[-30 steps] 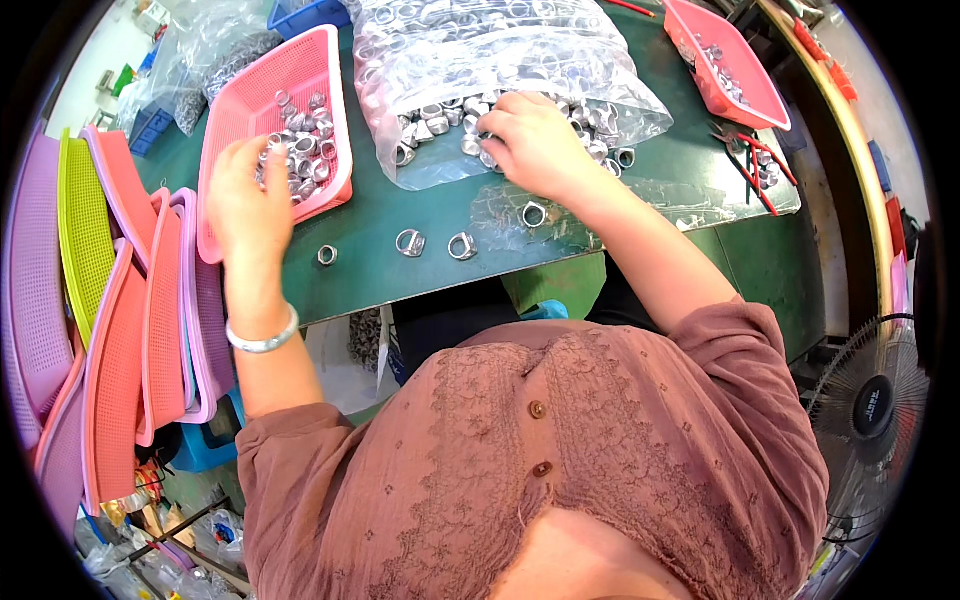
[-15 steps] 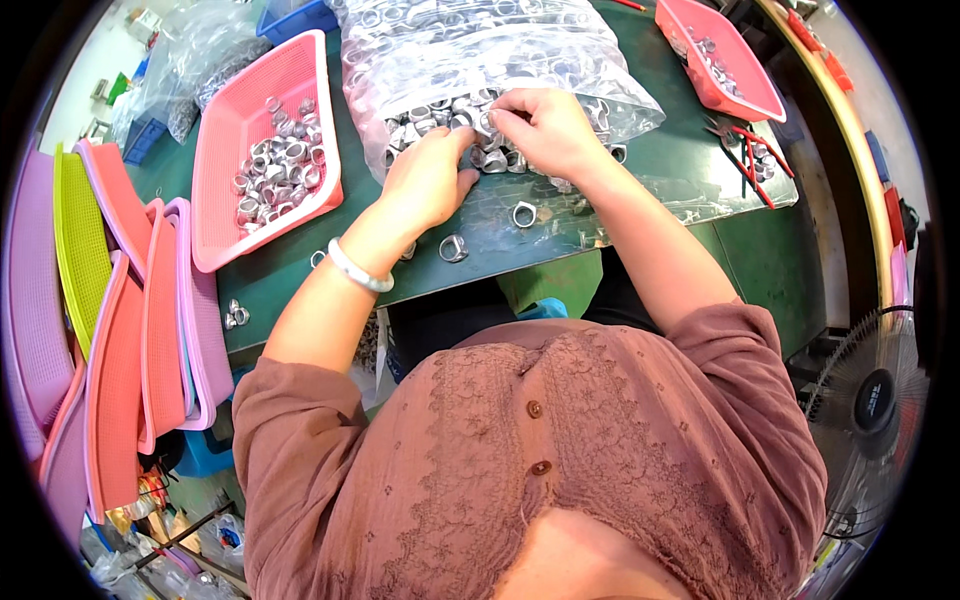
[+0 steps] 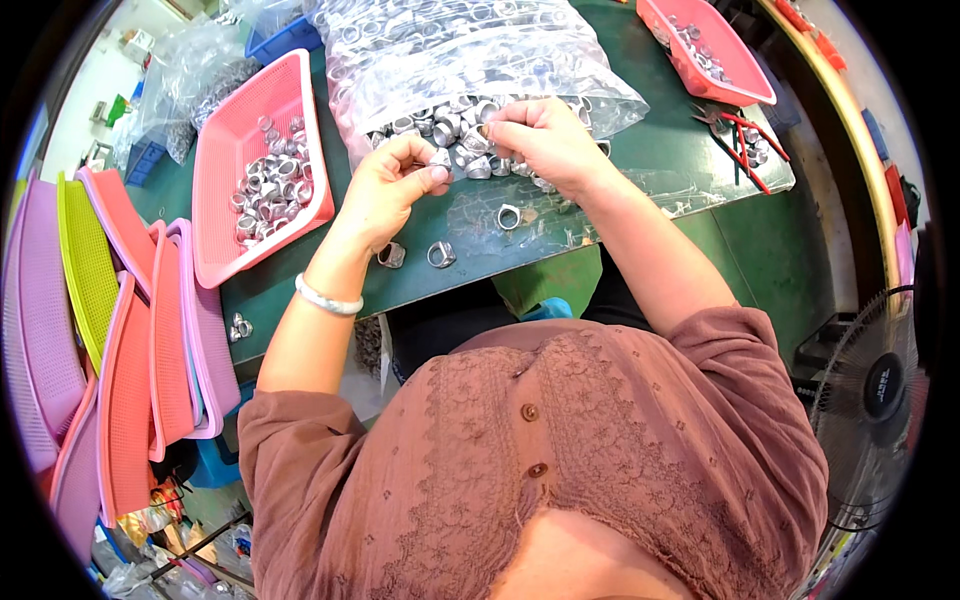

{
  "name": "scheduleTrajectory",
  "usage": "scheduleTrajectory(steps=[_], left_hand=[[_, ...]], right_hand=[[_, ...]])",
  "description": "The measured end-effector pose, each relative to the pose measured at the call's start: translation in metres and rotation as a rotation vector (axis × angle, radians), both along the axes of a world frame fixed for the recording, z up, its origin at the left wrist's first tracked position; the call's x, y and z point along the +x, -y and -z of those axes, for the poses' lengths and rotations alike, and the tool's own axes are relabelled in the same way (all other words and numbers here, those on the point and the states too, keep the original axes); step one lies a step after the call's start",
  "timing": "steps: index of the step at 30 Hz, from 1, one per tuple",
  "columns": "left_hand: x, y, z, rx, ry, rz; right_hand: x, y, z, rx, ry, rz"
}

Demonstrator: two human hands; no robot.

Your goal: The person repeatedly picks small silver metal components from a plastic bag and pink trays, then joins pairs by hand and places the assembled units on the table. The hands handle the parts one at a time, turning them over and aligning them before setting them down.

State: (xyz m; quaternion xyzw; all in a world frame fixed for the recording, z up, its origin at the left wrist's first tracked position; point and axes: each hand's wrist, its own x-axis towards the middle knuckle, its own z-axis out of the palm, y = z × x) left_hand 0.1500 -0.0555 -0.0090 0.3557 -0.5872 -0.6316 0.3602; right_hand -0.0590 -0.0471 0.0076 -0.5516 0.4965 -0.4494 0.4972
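Note:
A silvery metal ring (image 3: 440,158) is pinched between the thumb and forefinger of my left hand (image 3: 385,190), just off the near edge of a heap of rings. My right hand (image 3: 545,140) has its fingertips closed at a ring (image 3: 486,130) on the heap's right side; the fingers partly cover it. The heap spills from the mouth of a large clear plastic bag (image 3: 470,60) full of rings. Between my arms, loose rings lie near the table edge: one ring (image 3: 509,216), another ring (image 3: 441,254), and a third ring (image 3: 391,255) by my left wrist.
On the left stands a pink basket (image 3: 212,210) partly filled with rings, beside stacked coloured baskets (image 3: 125,390). Another pink basket (image 3: 715,88) and red-handled pliers (image 3: 740,150) lie at the right. A fan (image 3: 880,390) stands right of me; the green table (image 3: 330,285) ends near my lap.
My left hand has drawn back left from the heap, a ring now showing in its pinch. The right hand has shifted slightly and stays at the heap.

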Motion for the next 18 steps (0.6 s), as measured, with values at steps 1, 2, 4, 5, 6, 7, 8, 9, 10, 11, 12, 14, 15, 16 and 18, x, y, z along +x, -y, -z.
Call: scheduleTrajectory(steps=[1,2,4,5,6,7,8,9,10,11,12,14,15,16,18], left_hand=[[-0.001,-0.005,-0.005,0.032,-0.057,0.002],[-0.002,-0.011,-0.009,0.064,-0.115,0.001],[-0.003,-0.016,-0.014,0.142,-0.216,0.010],[-0.004,-0.017,-0.015,0.187,-0.259,0.021],[-0.004,-0.019,-0.016,0.232,-0.302,0.032],[-0.005,-0.020,-0.017,0.259,-0.327,0.032],[-0.006,-0.023,-0.017,0.287,-0.351,0.032],[-0.007,-0.025,-0.018,0.314,-0.375,0.031],[-0.007,-0.026,-0.019,0.335,-0.381,0.015],[-0.009,-0.027,-0.020,0.360,-0.387,0.002],[-0.010,-0.027,-0.021,0.384,-0.393,-0.011],[-0.012,-0.028,-0.023,0.422,-0.435,-0.023],[-0.013,-0.029,-0.024,0.439,-0.457,-0.031],[-0.014,-0.030,-0.024,0.457,-0.474,-0.044],[-0.016,-0.031,-0.024,0.494,-0.509,-0.069]], right_hand=[[0.001,-0.001,-0.001,0.030,0.065,-0.009],[0.002,-0.003,-0.003,0.075,0.093,-0.034],[0.004,-0.007,-0.009,0.164,0.149,-0.084],[0.005,-0.009,-0.009,0.191,0.181,-0.073],[0.006,-0.010,-0.008,0.219,0.213,-0.061],[0.007,-0.011,-0.007,0.246,0.245,-0.050],[0.008,-0.012,-0.006,0.256,0.261,-0.058],[0.008,-0.012,-0.005,0.266,0.276,-0.066],[0.009,-0.012,-0.005,0.276,0.292,-0.074],[0.008,-0.012,-0.004,0.278,0.303,-0.076],[0.008,-0.012,-0.003,0.279,0.314,-0.079],[0.007,-0.013,-0.001,0.275,0.316,-0.091],[0.006,-0.013,0.001,0.270,0.307,-0.100],[0.005,-0.013,0.001,0.266,0.299,-0.108],[0.007,-0.013,0.001,0.254,0.287,-0.102]])
